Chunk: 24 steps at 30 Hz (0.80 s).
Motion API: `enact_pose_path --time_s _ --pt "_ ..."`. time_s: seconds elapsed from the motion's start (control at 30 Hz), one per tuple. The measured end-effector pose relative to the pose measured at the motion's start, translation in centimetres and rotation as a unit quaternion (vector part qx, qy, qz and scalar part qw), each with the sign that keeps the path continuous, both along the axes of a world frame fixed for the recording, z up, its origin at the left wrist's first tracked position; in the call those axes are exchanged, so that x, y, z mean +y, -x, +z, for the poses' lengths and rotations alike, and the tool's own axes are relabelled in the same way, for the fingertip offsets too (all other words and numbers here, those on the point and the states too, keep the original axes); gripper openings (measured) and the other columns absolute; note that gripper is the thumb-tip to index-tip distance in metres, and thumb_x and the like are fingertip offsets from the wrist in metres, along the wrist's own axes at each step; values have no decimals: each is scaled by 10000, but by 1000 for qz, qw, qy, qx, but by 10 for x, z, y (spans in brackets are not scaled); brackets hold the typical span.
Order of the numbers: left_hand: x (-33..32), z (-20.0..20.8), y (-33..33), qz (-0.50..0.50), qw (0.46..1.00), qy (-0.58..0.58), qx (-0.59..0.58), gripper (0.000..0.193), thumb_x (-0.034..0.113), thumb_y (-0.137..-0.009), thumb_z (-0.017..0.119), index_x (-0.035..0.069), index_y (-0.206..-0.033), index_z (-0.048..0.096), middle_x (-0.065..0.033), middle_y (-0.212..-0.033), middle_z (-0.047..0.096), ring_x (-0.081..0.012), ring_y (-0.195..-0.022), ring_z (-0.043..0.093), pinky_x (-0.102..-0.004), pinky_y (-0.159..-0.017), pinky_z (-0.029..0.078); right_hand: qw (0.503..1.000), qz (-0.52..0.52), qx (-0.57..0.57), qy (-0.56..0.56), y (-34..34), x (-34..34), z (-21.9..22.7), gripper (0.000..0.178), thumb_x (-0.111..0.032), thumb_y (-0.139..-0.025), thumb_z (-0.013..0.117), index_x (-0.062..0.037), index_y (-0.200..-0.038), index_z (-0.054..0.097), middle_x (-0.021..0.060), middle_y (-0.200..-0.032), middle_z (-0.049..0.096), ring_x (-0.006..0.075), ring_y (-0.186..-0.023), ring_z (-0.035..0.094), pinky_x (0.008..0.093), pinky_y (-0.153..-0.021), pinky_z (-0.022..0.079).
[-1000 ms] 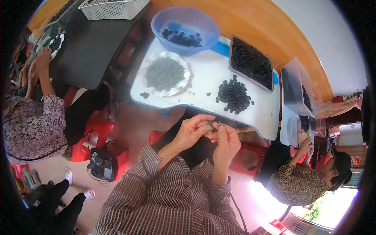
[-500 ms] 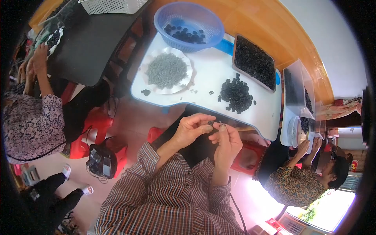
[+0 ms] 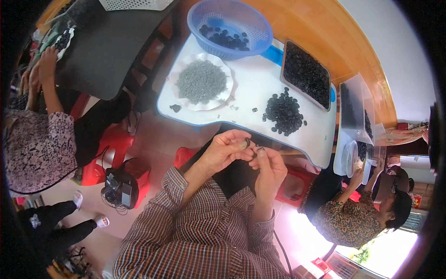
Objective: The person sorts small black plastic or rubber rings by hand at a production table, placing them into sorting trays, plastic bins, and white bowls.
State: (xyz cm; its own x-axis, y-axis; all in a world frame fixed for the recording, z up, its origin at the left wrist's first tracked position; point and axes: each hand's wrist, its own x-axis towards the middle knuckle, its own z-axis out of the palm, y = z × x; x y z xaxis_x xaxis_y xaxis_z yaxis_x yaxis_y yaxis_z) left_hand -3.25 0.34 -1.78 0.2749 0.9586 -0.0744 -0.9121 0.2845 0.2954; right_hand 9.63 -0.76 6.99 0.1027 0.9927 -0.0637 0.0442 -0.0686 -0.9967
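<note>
My left hand [image 3: 225, 152] is closed, pinching a small dark rounded piece [image 3: 247, 141] between thumb and fingers. Close beside it my right hand [image 3: 270, 170] pinches a tiny pale grey piece [image 3: 260, 148], partly hidden by the fingertips. Both hands hover just off the near edge of a white table [image 3: 246, 86] with a blue rim. On the table lies a heap of small black oval pieces [image 3: 283, 114]. To its left a white wavy-edged plate [image 3: 226, 96] carries a mound of small grey pieces [image 3: 202, 81].
A blue colander [image 3: 267, 35] with black pieces stands at the back; right of it is a tray [image 3: 282, 69] full of them. Clear bins [image 3: 357, 109] stand farther right. Two people work at the sides, one by a dark table [image 3: 100, 56]. Red stools [image 3: 116, 149] stand nearby.
The dark piece in my left fingers has turned, and my left fingertips have shifted slightly. The view has moved a little, so the table appears slightly farther right.
</note>
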Motion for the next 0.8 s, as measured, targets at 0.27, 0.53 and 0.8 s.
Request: enact_pose_path --time_s 0.27,0.53,0.8 --pt "3 -4 5 -6 999 19 -43 286 7 -917 556 -9 -1201 568 -161 -1033 654 -215 -879 674 -321 -788 578 999 38 -32 18 1 6 -5 86 -67 -901 610 15 -917 629 60 -882 637 70 -663 586 193 -590 465" --pt "3 -5 7 3 1000 -4 10 317 -45 -881 579 -28 -1197 583 -145 -1031 656 -206 -901 662 -312 -819 566 998 54 -36 20 3 13 -8 71 -36 -904 582 21 -916 623 58 -885 639 73 -682 589 192 -605 463" --pt "7 -5 7 14 995 -17 98 350 -7 -869 618 -28 -1215 575 -126 -997 666 -151 -817 660 -262 -736 553 996 70 -31 43 -1 19 -8 84 -40 -909 573 24 -934 620 54 -839 652 73 -682 590 191 -610 461"
